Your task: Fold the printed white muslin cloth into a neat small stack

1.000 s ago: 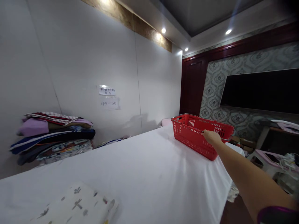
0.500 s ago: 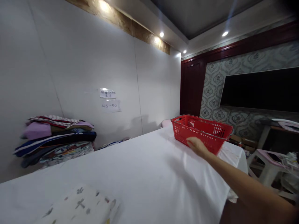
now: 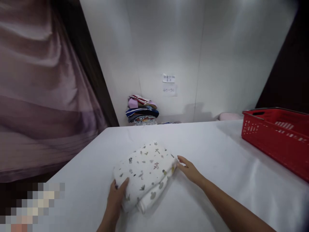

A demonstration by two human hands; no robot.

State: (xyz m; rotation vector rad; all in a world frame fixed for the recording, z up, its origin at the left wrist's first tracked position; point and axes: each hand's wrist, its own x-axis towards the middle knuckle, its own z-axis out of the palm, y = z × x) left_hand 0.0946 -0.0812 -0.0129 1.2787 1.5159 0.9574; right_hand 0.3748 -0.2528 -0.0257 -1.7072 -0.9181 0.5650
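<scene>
A folded white cloth (image 3: 145, 174) printed with small leaves, palm trees and other motifs lies on the white-covered table, turned at a slant. My left hand (image 3: 115, 197) grips its near left side, thumb on top and the other fingers mostly hidden along the edge. At the right corner of the cloth, my right hand (image 3: 191, 171) holds on with its fingertips; the index finger sticks out a little beyond the fabric. A layer with larger grey spots shows along the near edge.
On the right of the white-covered table (image 3: 231, 193) stands a red plastic basket (image 3: 272, 138). Behind the table's far edge is a pile of folded clothes (image 3: 142, 111) against a pale wall with paper labels (image 3: 169, 84). A pink curtain (image 3: 48, 96) hangs at left.
The view has swung left and down. My right hand has left the red basket and come to the printed cloth. My left hand, unseen before, now holds the cloth too.
</scene>
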